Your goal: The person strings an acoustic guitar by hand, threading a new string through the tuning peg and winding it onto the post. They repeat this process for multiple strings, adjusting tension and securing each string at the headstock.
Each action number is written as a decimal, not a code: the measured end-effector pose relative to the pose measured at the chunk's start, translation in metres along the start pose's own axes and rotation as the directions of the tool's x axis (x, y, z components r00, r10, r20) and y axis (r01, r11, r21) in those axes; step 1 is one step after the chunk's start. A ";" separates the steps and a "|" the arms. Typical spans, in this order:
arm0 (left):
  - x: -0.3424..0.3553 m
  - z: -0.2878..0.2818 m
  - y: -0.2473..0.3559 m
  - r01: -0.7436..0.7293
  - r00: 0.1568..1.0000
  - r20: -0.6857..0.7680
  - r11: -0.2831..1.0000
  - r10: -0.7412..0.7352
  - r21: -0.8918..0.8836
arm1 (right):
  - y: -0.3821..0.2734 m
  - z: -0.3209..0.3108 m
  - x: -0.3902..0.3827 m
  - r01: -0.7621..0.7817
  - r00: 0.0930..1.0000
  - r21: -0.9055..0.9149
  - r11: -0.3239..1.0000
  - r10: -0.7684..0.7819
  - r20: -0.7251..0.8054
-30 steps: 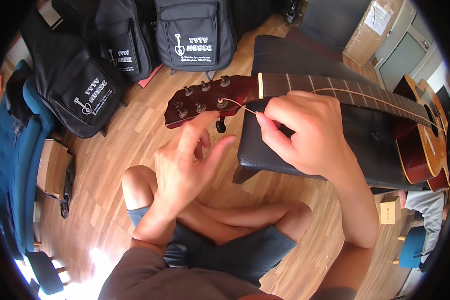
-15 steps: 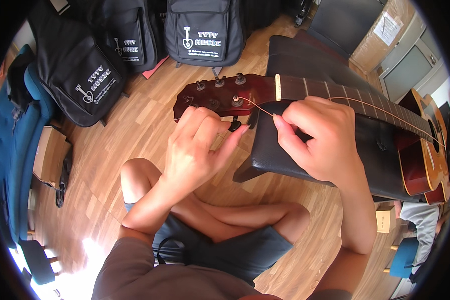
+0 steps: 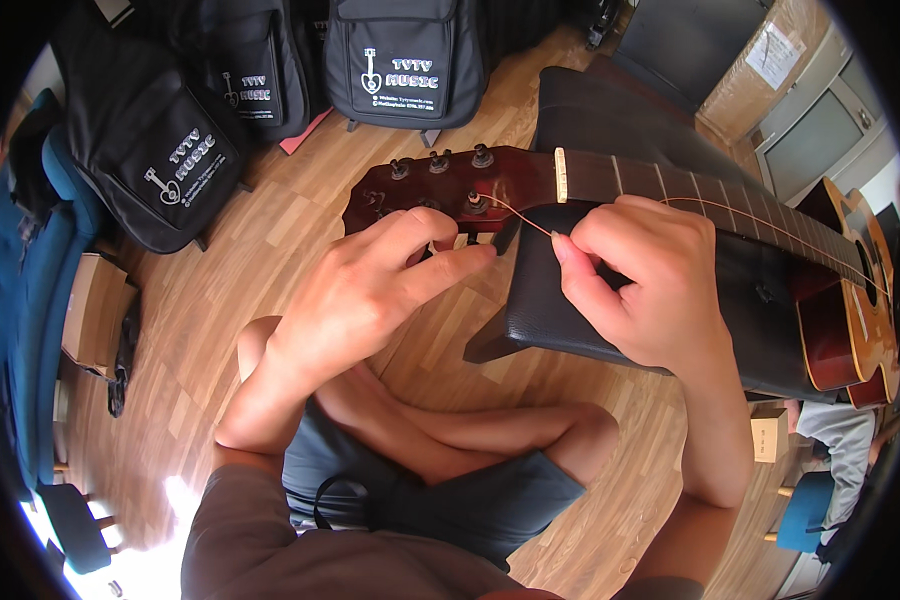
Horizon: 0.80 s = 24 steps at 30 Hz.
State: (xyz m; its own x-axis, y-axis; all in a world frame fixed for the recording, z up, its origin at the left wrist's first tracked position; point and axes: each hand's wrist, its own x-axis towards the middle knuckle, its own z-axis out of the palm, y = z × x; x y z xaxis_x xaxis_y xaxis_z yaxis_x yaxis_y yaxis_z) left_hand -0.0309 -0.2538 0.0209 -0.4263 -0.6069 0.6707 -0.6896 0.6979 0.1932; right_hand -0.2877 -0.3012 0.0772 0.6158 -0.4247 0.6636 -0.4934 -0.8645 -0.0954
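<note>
An acoustic guitar lies across a black padded bench, its dark red headstock [image 3: 515, 180] toward me and its body [image 3: 840, 330] at the far right. My right hand [image 3: 650, 270] pinches a thin copper-coloured string [image 3: 523, 214] between thumb and index finger. From there the string runs left to a tuning post [image 3: 476, 200]; on the other side it arcs loosely above the fretboard [image 3: 745, 208]. My left hand [image 3: 360, 280] is at the headstock's near edge, thumb and fingers closed around a black tuning key [image 3: 473, 239], which they partly hide.
Black guitar bags [image 3: 395, 60] stand along the back left. A blue sofa [image 3: 10, 300] and a cardboard box [image 3: 98, 312] are at the left. The black bench [image 3: 560, 310] supports the guitar neck. Another person's grey sleeve [image 3: 840, 440] shows at the lower right, near a small box [image 3: 770, 436].
My left hand has rotated at the tuning key, its wrist dropping to the left and the thumb closing up to the key. The right hand keeps its pinch on the string, almost still.
</note>
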 end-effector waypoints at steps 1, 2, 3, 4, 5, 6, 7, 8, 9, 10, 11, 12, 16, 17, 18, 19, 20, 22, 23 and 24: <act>0.000 0.000 -0.002 -0.013 1.000 -0.006 1.000 0.013 0.005 | 0.000 0.000 0.000 0.001 1.000 0.003 1.000 -0.001 -0.005; 0.000 0.003 -0.004 -0.027 0.999 -0.044 1.000 0.027 0.003 | -0.001 0.000 0.001 -0.002 1.000 0.000 1.000 0.002 0.001; 0.000 0.007 -0.006 -0.041 0.996 -0.082 0.999 0.041 0.002 | -0.002 0.000 0.001 -0.005 1.000 -0.002 1.000 0.005 0.006; 0.001 0.011 -0.007 -0.055 0.991 -0.120 0.998 0.055 0.001 | -0.003 -0.001 0.002 -0.008 1.000 -0.004 1.000 0.008 0.011; 0.001 0.015 -0.006 -0.063 0.986 -0.152 0.998 0.064 0.013 | -0.003 -0.001 0.002 -0.006 1.000 -0.003 1.000 0.006 0.009; 0.001 0.020 -0.005 -0.070 0.980 -0.183 0.997 0.073 0.025 | -0.003 -0.001 0.002 -0.004 1.000 -0.003 1.000 0.004 0.008; 0.002 0.024 -0.004 -0.076 0.973 -0.215 0.996 0.082 0.036 | -0.003 -0.001 0.002 -0.002 1.000 -0.003 1.000 0.002 0.006; 0.001 0.026 -0.004 -0.064 0.975 -0.208 0.996 0.077 0.066 | -0.004 -0.001 0.002 0.000 1.000 -0.005 1.000 0.000 0.010; 0.000 0.028 -0.004 -0.053 0.977 -0.201 0.994 0.072 0.096 | -0.004 -0.001 0.002 0.001 1.000 -0.007 1.000 -0.001 0.014; 0.000 0.030 -0.004 -0.043 0.979 -0.193 0.991 0.066 0.125 | -0.004 -0.001 0.002 0.002 1.000 -0.010 1.000 -0.002 0.018; 0.000 0.031 -0.003 -0.030 0.979 -0.197 0.990 0.057 0.139 | -0.005 0.000 0.002 0.004 1.000 -0.019 1.000 -0.003 0.018; 0.000 0.032 -0.002 -0.018 0.979 -0.200 0.988 0.048 0.152 | -0.006 0.001 0.002 0.005 1.000 -0.028 1.000 -0.004 0.017; 0.004 0.023 0.002 -0.014 0.993 -0.115 0.984 0.035 0.177 | -0.006 -0.002 0.001 0.020 0.997 -0.020 1.000 -0.019 0.071; 0.005 0.021 0.000 -0.026 0.993 -0.113 0.993 0.040 0.119 | -0.006 -0.001 0.001 0.024 0.999 -0.018 1.000 -0.023 0.047; 0.005 0.018 -0.004 -0.038 0.993 -0.111 0.997 0.045 0.060 | -0.005 0.001 0.001 0.027 0.999 -0.017 0.999 -0.027 0.023; 0.006 0.016 -0.007 -0.049 0.993 -0.110 0.999 0.049 0.002 | -0.005 0.003 0.001 0.031 1.000 -0.015 0.999 -0.031 0.000; 0.004 0.014 -0.009 -0.046 0.994 -0.099 0.999 0.044 -0.020 | -0.005 0.003 0.001 0.032 0.999 -0.018 0.999 -0.032 0.003; 0.002 0.011 -0.012 -0.039 0.996 -0.077 0.997 0.034 -0.064 | -0.005 0.003 0.001 0.034 0.999 -0.023 0.999 -0.034 0.010; 0.002 0.011 -0.014 -0.057 0.994 -0.092 0.997 0.052 -0.054 | -0.006 0.002 0.002 0.031 0.999 -0.030 0.999 -0.031 0.011; 0.002 0.013 -0.017 -0.075 0.992 -0.107 0.996 0.070 -0.043 | -0.006 0.001 0.001 0.027 1.000 -0.037 0.999 -0.027 0.012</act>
State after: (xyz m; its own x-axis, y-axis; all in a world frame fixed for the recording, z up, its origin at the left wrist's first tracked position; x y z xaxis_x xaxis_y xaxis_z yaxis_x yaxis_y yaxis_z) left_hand -0.0273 -0.2719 0.0094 -0.4087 -0.5124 0.7553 -0.6297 0.7573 0.1730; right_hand -0.2835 -0.2968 0.0778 0.6365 -0.4045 0.6567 -0.4990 -0.8652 -0.0493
